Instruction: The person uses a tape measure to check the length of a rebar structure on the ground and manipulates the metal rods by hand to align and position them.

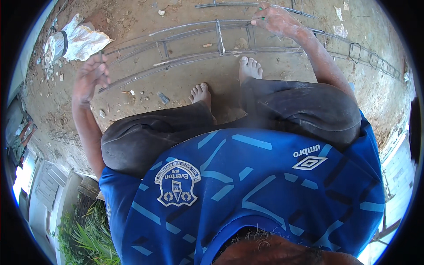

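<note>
A long cage of steel reinforcing bars (194, 58) lies on the ground before my bare feet, running from left to right. Square wire stirrups (220, 37) cross its bars at intervals. My left hand (90, 78) is raised by the cage's left end, palm partly showing and fingers loosely apart, slightly blurred; a thin dark rod end shows beside the fingertips. Over the far bar, right of the middle, my right hand (280, 22) is closed around a green-handled tool (261, 9). Its working end is hidden by the fingers, so I cannot tell its kind.
At upper left a torn white sack (86, 42) lies against a white bucket (54, 46), with stone chips around them. More bars (225, 5) lie beyond the cage. Another person (20, 141) is at the far left edge, and green plants (90, 236) grow at lower left.
</note>
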`<state>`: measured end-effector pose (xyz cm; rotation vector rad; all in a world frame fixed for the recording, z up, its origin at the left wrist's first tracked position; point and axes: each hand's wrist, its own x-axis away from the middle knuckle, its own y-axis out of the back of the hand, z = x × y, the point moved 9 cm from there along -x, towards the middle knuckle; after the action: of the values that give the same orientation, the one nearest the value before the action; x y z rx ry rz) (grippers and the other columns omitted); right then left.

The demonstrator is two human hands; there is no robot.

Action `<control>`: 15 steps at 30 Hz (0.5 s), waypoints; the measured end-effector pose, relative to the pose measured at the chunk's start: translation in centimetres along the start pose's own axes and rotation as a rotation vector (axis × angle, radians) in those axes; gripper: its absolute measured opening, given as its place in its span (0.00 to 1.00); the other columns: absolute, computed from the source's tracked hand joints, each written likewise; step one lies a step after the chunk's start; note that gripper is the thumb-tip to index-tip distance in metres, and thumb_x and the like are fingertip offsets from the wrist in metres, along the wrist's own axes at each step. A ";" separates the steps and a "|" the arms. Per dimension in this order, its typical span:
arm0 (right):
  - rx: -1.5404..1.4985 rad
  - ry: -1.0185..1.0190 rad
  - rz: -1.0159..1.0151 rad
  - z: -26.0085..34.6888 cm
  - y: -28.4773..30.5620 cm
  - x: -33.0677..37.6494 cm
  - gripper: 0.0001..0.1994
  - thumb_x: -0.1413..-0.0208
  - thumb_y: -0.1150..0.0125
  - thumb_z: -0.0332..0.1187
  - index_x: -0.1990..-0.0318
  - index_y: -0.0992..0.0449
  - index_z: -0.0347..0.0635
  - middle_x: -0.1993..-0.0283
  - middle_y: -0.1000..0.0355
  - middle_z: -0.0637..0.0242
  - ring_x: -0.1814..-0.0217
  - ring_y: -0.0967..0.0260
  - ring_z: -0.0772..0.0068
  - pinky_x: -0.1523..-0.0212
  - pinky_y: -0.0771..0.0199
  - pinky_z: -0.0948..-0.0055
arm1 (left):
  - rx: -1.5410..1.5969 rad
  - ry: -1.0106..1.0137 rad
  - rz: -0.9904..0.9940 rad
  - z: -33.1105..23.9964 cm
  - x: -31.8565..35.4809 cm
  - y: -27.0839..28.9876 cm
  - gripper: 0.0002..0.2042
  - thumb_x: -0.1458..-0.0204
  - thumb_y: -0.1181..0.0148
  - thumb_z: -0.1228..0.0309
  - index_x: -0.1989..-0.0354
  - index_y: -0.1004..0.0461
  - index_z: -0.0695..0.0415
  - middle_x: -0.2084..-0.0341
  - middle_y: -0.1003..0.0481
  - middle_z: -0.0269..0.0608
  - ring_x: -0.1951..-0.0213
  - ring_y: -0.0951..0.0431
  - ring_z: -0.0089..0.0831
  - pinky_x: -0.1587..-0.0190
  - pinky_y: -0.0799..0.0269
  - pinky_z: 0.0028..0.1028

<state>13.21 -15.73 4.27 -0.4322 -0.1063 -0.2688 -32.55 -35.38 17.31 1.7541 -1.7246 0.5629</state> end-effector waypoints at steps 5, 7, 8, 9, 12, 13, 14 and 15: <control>1.424 -0.455 -0.247 5.0 -2.0 -2.4 0.19 0.40 0.43 0.48 0.51 0.20 0.44 0.34 0.38 0.46 0.37 0.35 0.44 0.35 0.38 0.56 | -0.130 -0.004 -0.196 -2.1 6.8 5.5 0.11 0.42 0.43 0.72 0.52 0.26 0.60 0.75 0.25 0.34 0.79 0.25 0.21 0.78 0.31 0.18; 1.367 -0.529 -0.237 4.9 -2.2 -2.2 0.20 0.40 0.43 0.48 0.51 0.20 0.44 0.36 0.36 0.45 0.37 0.35 0.44 0.35 0.37 0.55 | -0.172 -0.016 -0.251 -3.3 9.1 7.7 0.11 0.42 0.43 0.73 0.52 0.26 0.60 0.75 0.25 0.33 0.79 0.25 0.20 0.78 0.31 0.18; 1.367 -0.525 -0.237 4.6 -2.1 -1.9 0.20 0.40 0.43 0.48 0.51 0.20 0.44 0.36 0.36 0.45 0.37 0.35 0.44 0.35 0.37 0.55 | -0.204 -0.070 -0.280 -4.4 10.5 9.1 0.10 0.41 0.43 0.72 0.52 0.26 0.59 0.75 0.25 0.33 0.78 0.26 0.20 0.77 0.32 0.18; 1.420 -0.462 -0.278 4.8 -1.8 -1.5 0.19 0.40 0.42 0.48 0.52 0.19 0.44 0.38 0.34 0.46 0.38 0.34 0.44 0.36 0.37 0.54 | -0.236 -0.125 -0.306 -5.6 11.7 10.4 0.10 0.41 0.44 0.72 0.53 0.25 0.59 0.75 0.25 0.32 0.78 0.26 0.20 0.76 0.33 0.17; 1.425 -0.466 -0.201 6.1 -2.5 -2.8 0.19 0.40 0.42 0.47 0.51 0.21 0.42 0.45 0.30 0.49 0.43 0.31 0.47 0.40 0.33 0.56 | -0.380 -0.076 -0.374 -8.4 15.8 13.9 0.10 0.40 0.44 0.69 0.52 0.25 0.59 0.75 0.26 0.31 0.76 0.27 0.19 0.73 0.34 0.17; 1.371 -0.527 -0.087 5.9 -3.1 -3.3 0.20 0.41 0.41 0.46 0.49 0.22 0.40 0.49 0.28 0.50 0.46 0.28 0.50 0.43 0.30 0.58 | -0.387 -0.074 -0.383 -9.9 17.5 14.4 0.10 0.40 0.44 0.69 0.52 0.25 0.59 0.75 0.26 0.31 0.76 0.27 0.19 0.73 0.34 0.17; 1.375 -0.537 -0.098 5.0 0.0 -2.7 0.20 0.41 0.41 0.46 0.49 0.22 0.40 0.49 0.28 0.50 0.46 0.28 0.50 0.43 0.30 0.58 | -0.483 -0.063 -0.428 -11.1 18.2 15.1 0.12 0.39 0.43 0.68 0.51 0.26 0.59 0.74 0.26 0.31 0.75 0.27 0.18 0.72 0.35 0.18; 1.123 0.069 0.129 6.3 0.6 -2.4 0.15 0.41 0.41 0.45 0.58 0.25 0.42 0.57 0.28 0.55 0.58 0.29 0.55 0.56 0.30 0.58 | -0.580 -0.062 -0.464 -12.7 18.4 15.6 0.13 0.39 0.43 0.67 0.50 0.26 0.59 0.74 0.27 0.31 0.75 0.28 0.18 0.71 0.35 0.18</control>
<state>10.83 -11.95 9.32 0.6835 -0.1439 -0.0659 -45.38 -39.74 40.92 1.6561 -1.2712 -0.1830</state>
